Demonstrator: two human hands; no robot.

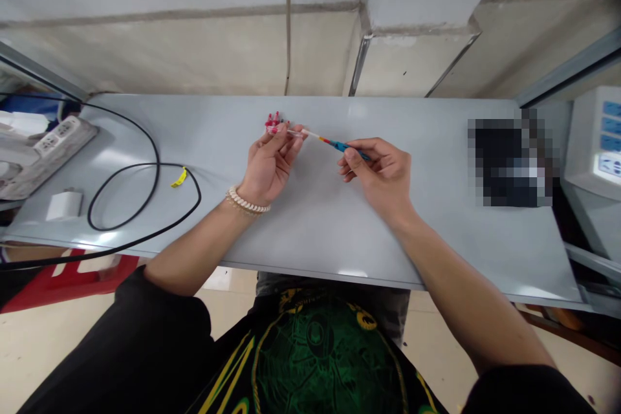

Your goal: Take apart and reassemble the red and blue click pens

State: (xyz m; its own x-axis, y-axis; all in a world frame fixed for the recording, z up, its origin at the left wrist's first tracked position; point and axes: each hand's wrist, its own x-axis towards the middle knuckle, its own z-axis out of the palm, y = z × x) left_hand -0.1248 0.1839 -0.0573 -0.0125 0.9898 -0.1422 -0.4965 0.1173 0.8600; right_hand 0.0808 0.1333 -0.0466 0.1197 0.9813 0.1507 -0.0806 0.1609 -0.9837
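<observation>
My left hand (269, 165) pinches a small clear, pinkish piece (294, 133) between thumb and fingers. Just beyond those fingers shows a cluster of small red pieces (273, 120); I cannot tell whether it rests on the table or belongs to the held piece. Closed in a pen-like grip, my right hand (381, 171) has a slim blue pen-like stick (338, 145) with red and yellow bands. Its thin pale end points left, close to my left fingertips. Whether that end touches the clear piece is too small to make out.
Both hands are above a grey table (310, 233) by the wall. A black cable (158, 165) with a yellow tag (179, 178) loops at the left, near a white charger (65, 205) and a power strip (53, 149). A pixelated dark object (504, 162) lies right.
</observation>
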